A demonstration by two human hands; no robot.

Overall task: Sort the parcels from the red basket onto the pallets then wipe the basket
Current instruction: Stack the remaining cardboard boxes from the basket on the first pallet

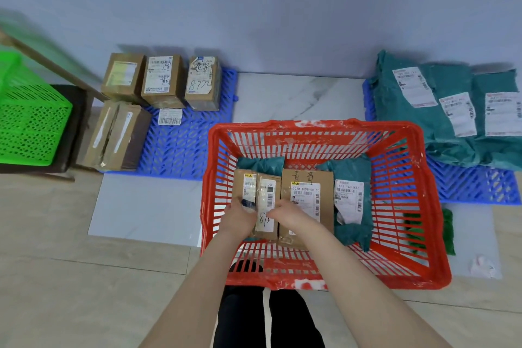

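Observation:
The red basket (316,138) stands on the floor in front of me. Inside lie a small cardboard box (267,192), a larger cardboard box (306,178) to its right, a teal bag with a white label (353,206) and another teal bag (261,164) at the back. My left hand (238,219) and my right hand (288,215) both grip the small box from either side. The left blue pallet (180,147) carries several cardboard boxes (162,79). Several teal bags (440,110) are piled on the right blue pallet (477,183).
A green basket (28,121) sits on a dark stand at the far left, with a wooden bar running above it. A green cloth (447,230) and a crumpled white scrap (481,267) lie right of the red basket. A loose label (169,117) lies on the left pallet.

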